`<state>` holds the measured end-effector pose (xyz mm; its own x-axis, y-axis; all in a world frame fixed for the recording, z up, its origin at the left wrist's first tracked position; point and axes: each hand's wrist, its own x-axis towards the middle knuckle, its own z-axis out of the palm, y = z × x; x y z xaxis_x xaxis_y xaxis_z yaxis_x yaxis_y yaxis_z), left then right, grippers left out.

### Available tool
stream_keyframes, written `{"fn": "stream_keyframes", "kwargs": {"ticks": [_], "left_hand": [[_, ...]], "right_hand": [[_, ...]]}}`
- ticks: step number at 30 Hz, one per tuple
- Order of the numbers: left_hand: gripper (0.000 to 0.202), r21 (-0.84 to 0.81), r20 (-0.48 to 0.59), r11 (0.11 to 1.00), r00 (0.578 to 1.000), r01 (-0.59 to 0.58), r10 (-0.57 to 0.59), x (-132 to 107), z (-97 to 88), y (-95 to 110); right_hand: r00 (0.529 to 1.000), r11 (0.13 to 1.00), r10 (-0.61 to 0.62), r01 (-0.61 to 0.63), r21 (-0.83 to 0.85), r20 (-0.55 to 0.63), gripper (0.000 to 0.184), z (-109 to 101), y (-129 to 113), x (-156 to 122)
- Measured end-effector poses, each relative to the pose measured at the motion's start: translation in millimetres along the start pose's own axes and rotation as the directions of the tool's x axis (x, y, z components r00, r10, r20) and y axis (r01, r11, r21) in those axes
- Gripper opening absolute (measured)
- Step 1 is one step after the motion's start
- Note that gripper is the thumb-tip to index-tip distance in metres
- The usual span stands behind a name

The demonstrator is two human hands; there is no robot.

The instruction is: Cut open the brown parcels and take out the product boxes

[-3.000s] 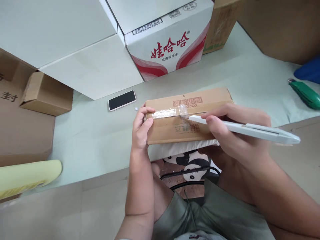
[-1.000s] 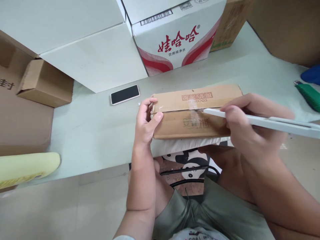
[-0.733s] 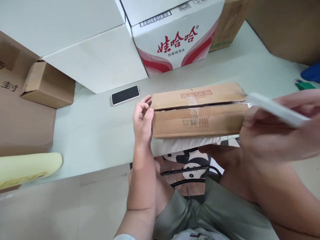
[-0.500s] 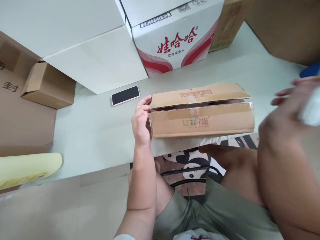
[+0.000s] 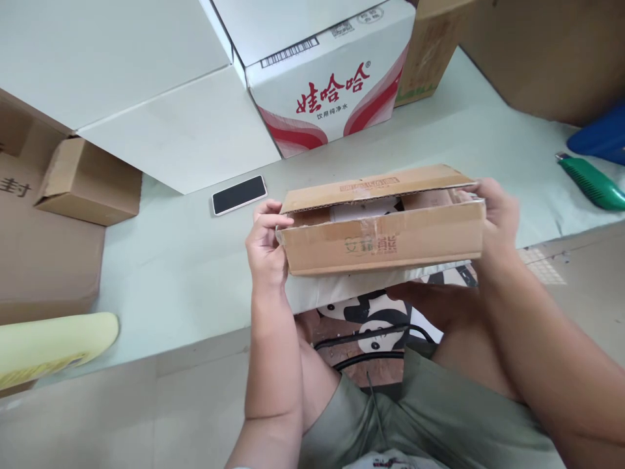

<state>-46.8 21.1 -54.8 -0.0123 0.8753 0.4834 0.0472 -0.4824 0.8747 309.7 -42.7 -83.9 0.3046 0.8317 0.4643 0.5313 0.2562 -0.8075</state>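
Observation:
A shallow cardboard box (image 5: 332,251) lies near the front edge of the table, its top seam slit and parted so that a white item with black marks (image 5: 364,208) shows inside. At the box's left end, my left hand (image 5: 267,238) grips the corner, with fingers at the gap under the flap. My right hand (image 5: 498,218) holds the opposite end, its fingertips partly hidden behind the flap (image 5: 424,177). Right of that hand rests a green-handled tool with a metal tip (image 5: 588,182), apart from it.
A phone (image 5: 239,195) lies behind my left hand. White boxes (image 5: 180,140) and a red-and-white water carton (image 5: 336,98) stand along the back. Brown cartons (image 5: 92,179) are at the left, beside a pale yellow object (image 5: 58,342). A blue object (image 5: 598,137) sits far right.
My right hand has come in from the far right onto the box's right end. The gap between the flaps has widened, showing contents. The green-handled tool is now visible on the table.

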Motion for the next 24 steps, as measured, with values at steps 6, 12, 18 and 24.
{"fn": "stream_keyframes", "kwargs": {"ticks": [6,12,18,24], "left_hand": [[0.050,-0.022,0.020,0.995,0.995,-0.095,0.095,-1,4.9,17],[0.038,0.115,-0.041,0.958,0.963,-0.262,0.268,-6,11.5,35],[0.025,0.090,0.011,0.959,0.964,-0.267,0.267,-7,13.0,40],[0.040,0.195,0.527,0.958,0.846,-0.212,0.080,-4,-0.2,60]], "right_hand": [[0.964,0.972,-0.126,0.167,0.166,-0.235,0.012,3,-63,-26],[0.974,0.936,-0.224,0.228,0.268,-0.047,0.021,-5,-65,-26],[0.939,0.944,-0.220,0.135,0.302,0.266,0.034,-23,-51,-20],[0.859,0.916,-0.310,0.156,0.368,0.407,0.079,-29,-48,-19]]}}
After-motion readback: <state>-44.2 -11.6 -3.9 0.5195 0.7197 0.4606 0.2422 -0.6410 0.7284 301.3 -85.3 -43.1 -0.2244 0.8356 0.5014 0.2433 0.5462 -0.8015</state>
